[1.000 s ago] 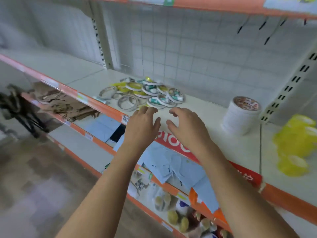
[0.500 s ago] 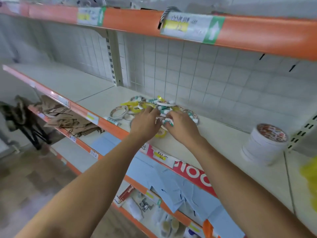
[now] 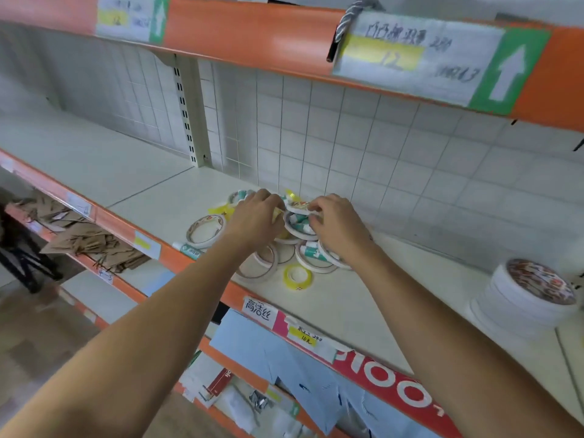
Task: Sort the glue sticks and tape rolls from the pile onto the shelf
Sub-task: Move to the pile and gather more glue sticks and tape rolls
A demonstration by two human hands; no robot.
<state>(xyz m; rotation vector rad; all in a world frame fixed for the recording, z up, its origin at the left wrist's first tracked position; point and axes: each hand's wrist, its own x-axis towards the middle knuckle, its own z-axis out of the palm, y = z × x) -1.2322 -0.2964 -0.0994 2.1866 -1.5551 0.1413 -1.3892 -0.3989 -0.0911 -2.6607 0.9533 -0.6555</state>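
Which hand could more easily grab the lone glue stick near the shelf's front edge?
Left, probably: the glue stick lies left of the pile, nearer the left hand; the right hand pinches a tape roll farther right.

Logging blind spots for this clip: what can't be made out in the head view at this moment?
All head view.
- Left hand: its back hides the fingertips in the pile; holding anything, cannot tell.
- Right hand: fingers curl at a white tape roll rim; gripping or just touching, unclear.
- Shelf label overhead: handwriting blurred, unreadable.
- Lower-shelf goods: blurred, partly covered by blue sheets; unidentifiable.
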